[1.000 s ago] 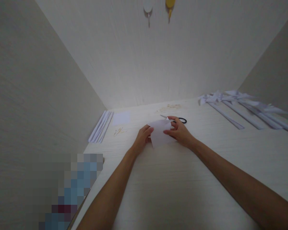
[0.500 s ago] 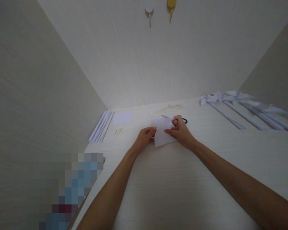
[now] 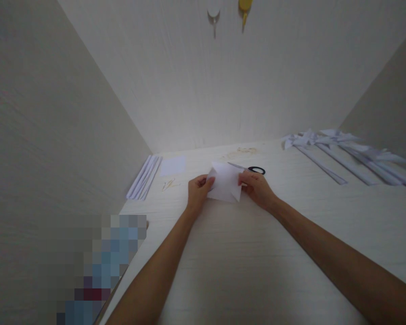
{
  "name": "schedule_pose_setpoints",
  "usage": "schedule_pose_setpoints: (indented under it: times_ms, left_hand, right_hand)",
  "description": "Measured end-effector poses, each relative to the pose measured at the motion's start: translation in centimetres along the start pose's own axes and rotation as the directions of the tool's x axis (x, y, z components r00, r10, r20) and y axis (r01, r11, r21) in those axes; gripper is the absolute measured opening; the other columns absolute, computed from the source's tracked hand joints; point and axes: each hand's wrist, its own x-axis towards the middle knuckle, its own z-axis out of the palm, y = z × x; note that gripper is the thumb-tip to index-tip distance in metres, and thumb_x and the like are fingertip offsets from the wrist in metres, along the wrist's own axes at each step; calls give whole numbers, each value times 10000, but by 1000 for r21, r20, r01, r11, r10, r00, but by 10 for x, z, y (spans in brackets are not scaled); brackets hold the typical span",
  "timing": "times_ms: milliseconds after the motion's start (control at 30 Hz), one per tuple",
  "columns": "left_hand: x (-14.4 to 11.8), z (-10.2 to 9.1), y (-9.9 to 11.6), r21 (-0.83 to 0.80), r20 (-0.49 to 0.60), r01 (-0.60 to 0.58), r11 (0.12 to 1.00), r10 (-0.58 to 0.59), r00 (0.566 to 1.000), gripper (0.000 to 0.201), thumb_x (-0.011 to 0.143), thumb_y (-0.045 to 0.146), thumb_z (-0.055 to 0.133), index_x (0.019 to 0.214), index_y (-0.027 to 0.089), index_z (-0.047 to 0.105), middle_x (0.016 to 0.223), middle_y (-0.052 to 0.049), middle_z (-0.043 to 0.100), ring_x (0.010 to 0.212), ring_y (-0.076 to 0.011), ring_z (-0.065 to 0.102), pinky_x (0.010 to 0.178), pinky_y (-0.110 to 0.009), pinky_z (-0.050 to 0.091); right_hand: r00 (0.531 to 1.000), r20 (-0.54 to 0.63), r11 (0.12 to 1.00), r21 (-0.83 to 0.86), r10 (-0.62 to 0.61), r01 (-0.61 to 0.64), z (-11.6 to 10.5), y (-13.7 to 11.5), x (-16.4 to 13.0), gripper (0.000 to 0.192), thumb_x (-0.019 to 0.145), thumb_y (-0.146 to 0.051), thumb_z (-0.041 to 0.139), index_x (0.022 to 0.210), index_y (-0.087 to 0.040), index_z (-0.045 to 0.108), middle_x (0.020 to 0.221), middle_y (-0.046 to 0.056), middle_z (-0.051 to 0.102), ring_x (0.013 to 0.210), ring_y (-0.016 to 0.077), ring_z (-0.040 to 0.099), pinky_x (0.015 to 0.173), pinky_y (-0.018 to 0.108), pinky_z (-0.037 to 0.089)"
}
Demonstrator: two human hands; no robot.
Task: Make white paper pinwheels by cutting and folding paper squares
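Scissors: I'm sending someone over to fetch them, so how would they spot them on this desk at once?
Start at the pale desk enclosed by walls, and find the two hands holding a white sheet of paper near its middle. Just behind the right hand, toward the back wall, lie the scissors. They are the only thing with black handle loops and a metal blade; everything else nearby is white paper.

Pale, wood-grained cream walls point(image 3: 223, 85) are enclosing a light wooden tabletop point(image 3: 243, 253) on three sides; soft light is pooling along the back edge, and two small hooks point(image 3: 214, 16) are hanging high.
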Motion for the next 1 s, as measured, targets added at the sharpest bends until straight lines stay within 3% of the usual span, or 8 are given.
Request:
schedule_pose_setpoints:
  times_ms: [200, 300, 400, 567, 700, 833, 933, 1000]
  left_hand:
    - [0, -7, 4, 143, 223, 115, 983, -146, 964, 264, 591, 350, 651, 728, 125, 669, 609, -23, 628, 491, -90, 505, 474, -207, 369]
    - [-3, -7, 7, 269, 338, 100, 958, -191, 922, 238, 579, 344, 654, 662, 122, 668, 543, -9, 599, 448, -78, 477, 448, -201, 346]
    - [-4, -5, 9, 313, 404, 61, 948, -191, 895, 220, 562, 328, 664, 645, 124, 655, 563, -8, 601, 473, -85, 496, 461, -203, 354]
    - [-4, -2, 8, 246, 387, 91, 965, -184, 904, 320, 548, 324, 689, 804, 139, 634, 550, 9, 582, 470, -88, 493, 458, -201, 345]
    - [-3, -3, 13, -112, 308, 215, 970, -171, 936, 464, 649, 525, 550, 907, 143, 595, 636, -32, 614, 543, -122, 538, 525, -234, 386]
    - [-7, 2, 20, -426, 438, 342, 838, -139, 888, 634, 680, 663, 359, 977, 141, 559, 876, -117, 634, 850, -232, 575, 723, -350, 420]
    - [-13, 13, 16, -486, 470, 275, 830, -16, 882, 567, 645, 583, 510, 992, 136, 550, 972, -122, 611, 962, -249, 537, 810, -356, 398]
    - [-15, 21, 11, -467, 432, 227, 855, -4, 902, 535, 551, 379, 690, 1002, 138, 533, 969, -111, 610, 957, -240, 543, 829, -340, 392]
  right_hand:
    - [996, -57, 980, 192, 67, -55, -8, -14, 0, 206, 657, -393, 577, 788, -234, 565, 828, 15, 625, 733, 149, 581, 576, 258, 437]
    - [997, 57, 999, 5, 48, -48, -9, -11, 0, 254, 645, -379, 609, 860, -254, 558, 809, 15, 624, 734, 148, 573, 587, 264, 433]
    - [980, 188, 960, -256, -69, 117, -7, -3, -2, 247, 566, -279, 693, 783, -236, 585, 902, 23, 589, 856, 156, 539, 656, 267, 428]
    - [946, 244, 839, -450, -213, 306, -9, 6, -1, 106, 601, -264, 661, 608, -197, 579, 877, 34, 557, 817, 147, 523, 667, 281, 406]
    - [957, 35, 858, -433, -289, 275, -13, 6, 3, 130, 599, -246, 654, 535, -183, 560, 832, 21, 569, 774, 137, 511, 673, 280, 384]
    - [921, -286, 957, -198, -263, 212, -10, 6, 5, 143, 608, -240, 642, 513, -172, 559, 815, 7, 573, 698, 111, 499, 646, 262, 376]
    - [887, -416, 978, -24, -198, 207, -1, 9, 3, 141, 580, -242, 664, 508, -167, 569, 761, 7, 575, 654, 107, 499, 607, 253, 391]
    - [879, -456, 980, 61, -142, 191, 4, 11, 2, 111, 578, -249, 671, 548, -176, 593, 710, 1, 575, 642, 108, 508, 612, 253, 413]
